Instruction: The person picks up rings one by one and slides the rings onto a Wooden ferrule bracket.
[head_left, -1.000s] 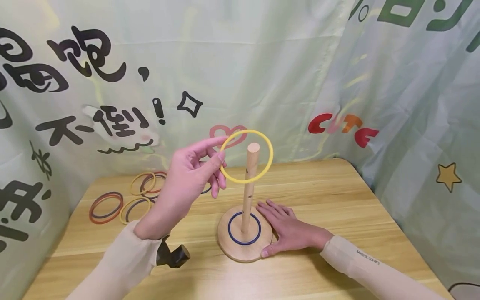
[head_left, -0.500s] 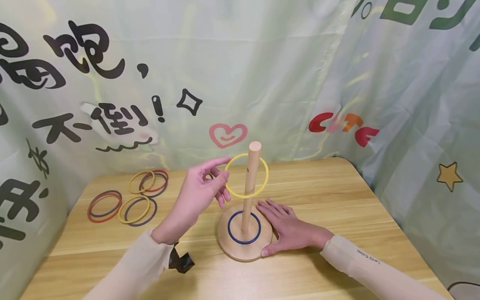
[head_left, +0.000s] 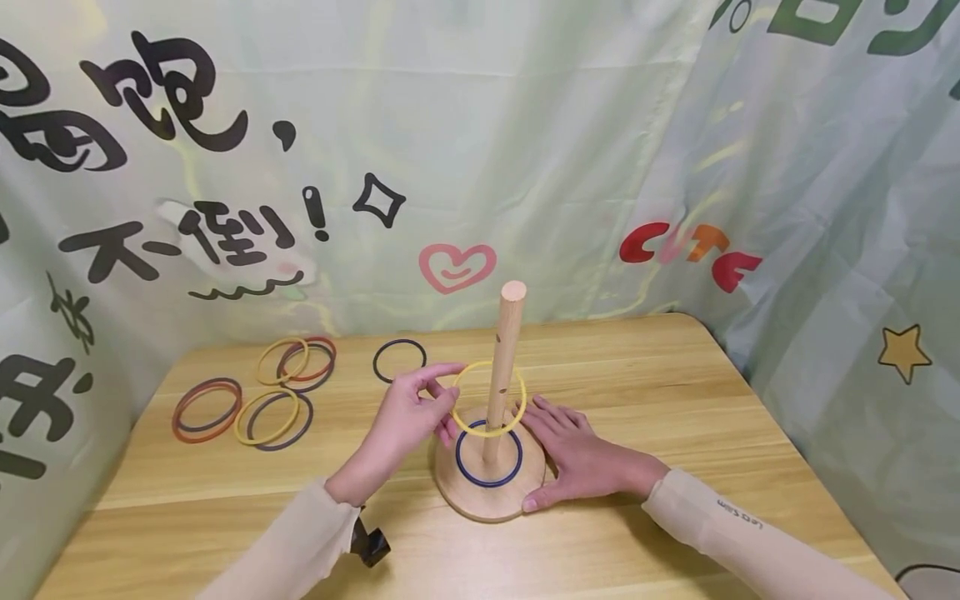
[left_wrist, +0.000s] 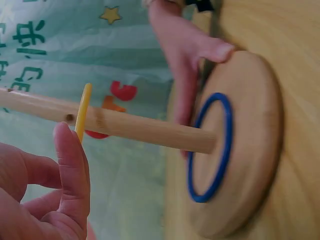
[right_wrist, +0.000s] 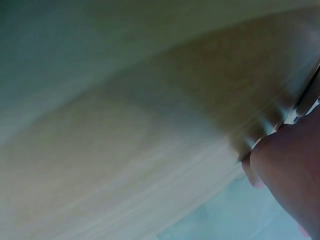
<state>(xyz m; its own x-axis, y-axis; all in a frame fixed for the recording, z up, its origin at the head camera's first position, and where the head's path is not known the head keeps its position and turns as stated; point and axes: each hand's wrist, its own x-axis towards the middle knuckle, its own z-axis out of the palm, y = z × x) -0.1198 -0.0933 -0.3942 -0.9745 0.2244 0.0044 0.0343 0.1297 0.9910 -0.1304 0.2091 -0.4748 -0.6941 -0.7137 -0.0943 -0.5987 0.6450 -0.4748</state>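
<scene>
My left hand (head_left: 408,412) pinches a yellow ring (head_left: 526,402) by its left edge between thumb and fingers. The ring encircles a wooden peg (head_left: 507,333) partway down, above the round wooden base (head_left: 487,507). In the left wrist view, the yellow ring (left_wrist: 84,107) is seen nearly edge-on around the peg. Flat on the base, a blue ring (left_wrist: 231,130) surrounds the foot of the peg. My right hand (head_left: 581,460) rests against the base's right edge, fingers extended behind and thumb at the front. The right wrist view is blurred and shows only part of that hand (right_wrist: 290,165).
Left on the table (head_left: 637,383) lie overlapping rings: a red ring (head_left: 177,423) with a dark one, a yellow ring (head_left: 238,429) with a dark one, and another group behind. A single dark ring (head_left: 401,341) lies near the back. Printed curtains (head_left: 555,167) stand behind.
My left hand has lowered the yellow ring from around the peg's top to farther down the peg. The right hand stays at the base.
</scene>
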